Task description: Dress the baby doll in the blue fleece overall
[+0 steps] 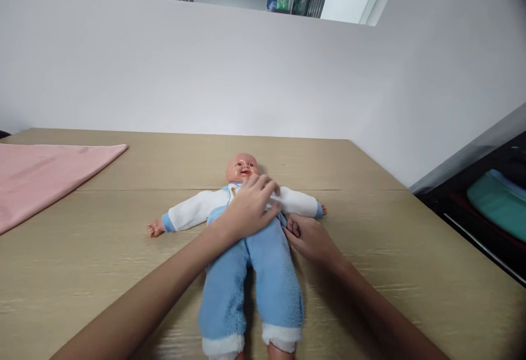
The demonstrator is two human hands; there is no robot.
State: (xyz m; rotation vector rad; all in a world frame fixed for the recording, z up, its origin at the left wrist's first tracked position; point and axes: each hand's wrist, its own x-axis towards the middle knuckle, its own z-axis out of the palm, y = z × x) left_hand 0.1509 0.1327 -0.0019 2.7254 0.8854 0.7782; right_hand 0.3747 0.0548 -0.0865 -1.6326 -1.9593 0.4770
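Observation:
A baby doll (pixel 242 167) lies on its back on the table, arms spread and legs toward me. It wears a white top (pixel 193 210) with blue cuffs and fuzzy blue pants (pixel 275 278) with white hems. My left hand (pixel 255 201) lies across the doll's chest, its fingers apart and slightly bent, covering part of the top. At the doll's waist, on the right side, my right hand (pixel 306 234) has its fingers curled and pinched at the edge of the blue pants.
A pink cloth (pixel 53 176) is spread at the left of the wooden table (pixel 123 283). Behind the table stands a white partition wall (pixel 184 69). Something green (pixel 499 201) lies in a dark case or rack at the right, beyond the table's edge.

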